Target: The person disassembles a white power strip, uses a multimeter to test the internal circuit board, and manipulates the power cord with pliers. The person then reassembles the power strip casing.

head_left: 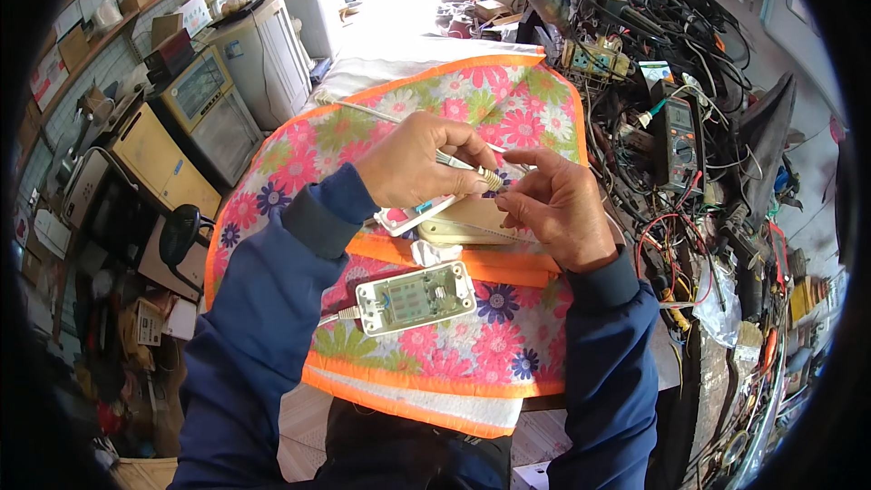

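My left hand (413, 163) is closed on a pale cable end with a ribbed strain relief (491, 179). My right hand (562, 213) is beside it, thumb and index finger curled at the tip; what they grip, if anything, is too small to name. Beneath both hands lie a white plastic piece with a red part (400, 218), a beige casing (472, 229) and a crumpled white item (435, 252). Nearer me, an opened rectangular plastic housing (415, 299), with a cord at its left end, rests on the orange-edged flowered cloth (508, 345).
Tangled cables (635, 18), tools and a multimeter (677, 141) crowd the right side. Old cabinet-like appliances (254, 73) line the left beneath loaded shelves (109, 27). A dark round object (184, 238) sits by the cloth's left edge. More clutter (481, 14) stands at the back.
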Motion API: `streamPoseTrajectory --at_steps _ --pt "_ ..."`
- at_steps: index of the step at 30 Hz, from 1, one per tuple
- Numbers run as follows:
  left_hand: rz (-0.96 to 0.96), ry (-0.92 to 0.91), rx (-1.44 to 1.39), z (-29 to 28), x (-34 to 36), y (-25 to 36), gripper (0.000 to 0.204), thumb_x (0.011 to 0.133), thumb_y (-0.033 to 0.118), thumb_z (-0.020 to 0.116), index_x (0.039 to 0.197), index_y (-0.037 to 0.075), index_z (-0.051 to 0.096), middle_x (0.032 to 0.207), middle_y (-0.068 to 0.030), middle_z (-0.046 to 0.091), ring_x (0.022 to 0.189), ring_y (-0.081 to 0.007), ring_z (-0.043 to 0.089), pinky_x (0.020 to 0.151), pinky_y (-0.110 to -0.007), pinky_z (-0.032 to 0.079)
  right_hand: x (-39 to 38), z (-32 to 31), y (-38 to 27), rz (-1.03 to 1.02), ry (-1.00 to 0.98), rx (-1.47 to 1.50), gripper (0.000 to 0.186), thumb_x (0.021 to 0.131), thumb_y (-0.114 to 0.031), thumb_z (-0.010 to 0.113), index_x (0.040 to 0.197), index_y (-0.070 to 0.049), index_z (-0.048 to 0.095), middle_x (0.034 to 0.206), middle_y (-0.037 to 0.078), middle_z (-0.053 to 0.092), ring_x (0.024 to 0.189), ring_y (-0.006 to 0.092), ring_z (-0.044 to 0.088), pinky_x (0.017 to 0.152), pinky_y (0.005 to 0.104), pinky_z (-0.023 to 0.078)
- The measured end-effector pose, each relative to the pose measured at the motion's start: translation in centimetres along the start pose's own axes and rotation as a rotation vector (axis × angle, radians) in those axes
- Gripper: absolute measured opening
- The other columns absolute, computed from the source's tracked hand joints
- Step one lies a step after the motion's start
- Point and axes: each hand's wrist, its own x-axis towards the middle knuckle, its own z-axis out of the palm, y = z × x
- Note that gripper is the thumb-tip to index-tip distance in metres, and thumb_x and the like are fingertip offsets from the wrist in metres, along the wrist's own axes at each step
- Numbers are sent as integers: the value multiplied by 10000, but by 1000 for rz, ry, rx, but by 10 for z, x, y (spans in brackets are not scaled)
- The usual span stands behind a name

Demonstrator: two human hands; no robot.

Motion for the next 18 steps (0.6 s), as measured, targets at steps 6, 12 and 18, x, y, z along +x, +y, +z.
streamPoseTrajectory --at_steps 6,12,18 --pt "69 2 116 3 0 3 240 829 103 792 1043 17 725 983 -44 736 923 -127 671 851 -289 532 1 5 1 -44 -21 -13 387 879 -31 742 1238 48 621 727 64 685 606 92 625 545 251 491" --pt "125 106 70 4 4 2 157 875 70 742 999 -11 689 878 -59 695 818 -128 668 757 -283 554 1 5 -3 -27 3 58 206 922 -112 744 1060 28 681 673 0 631 551 34 535 477 218 414" --pt "45 37 -108 -5 1 5 132 927 30 699 1027 -55 678 860 -81 688 739 -125 676 689 -256 574 4 3 4 -34 16 1 208 949 -171 726 992 29 687 720 4 653 567 52 557 499 224 440"
